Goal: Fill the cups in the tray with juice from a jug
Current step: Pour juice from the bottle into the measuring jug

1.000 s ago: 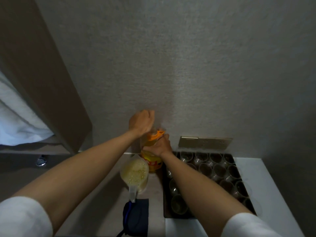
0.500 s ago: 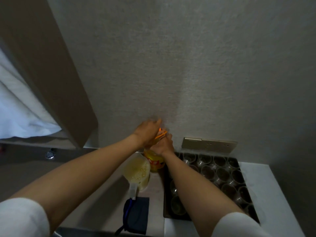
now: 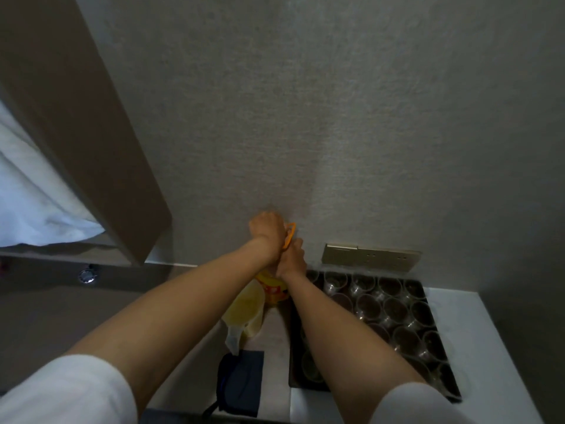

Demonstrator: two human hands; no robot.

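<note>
Hands at work: left hand (image 3: 266, 229) and right hand (image 3: 292, 259) gripping orange-capped yellow juice bottle (image 3: 275, 289) near counter's back edge. Clear plastic jug (image 3: 246, 312) alongside, filled. Cups (image 3: 370, 304) in dark tray (image 3: 440, 341), apparently unfilled.

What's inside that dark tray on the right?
The tray holds rows of clear plastic cups; those in view look empty. The right forearm covers the tray's left side, so cups there cannot be fully seen.

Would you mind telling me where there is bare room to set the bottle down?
Bare counter lies between the jug and the tray, in front of the bottle; also the white strip right of the tray. The tray is packed with cups.
</note>
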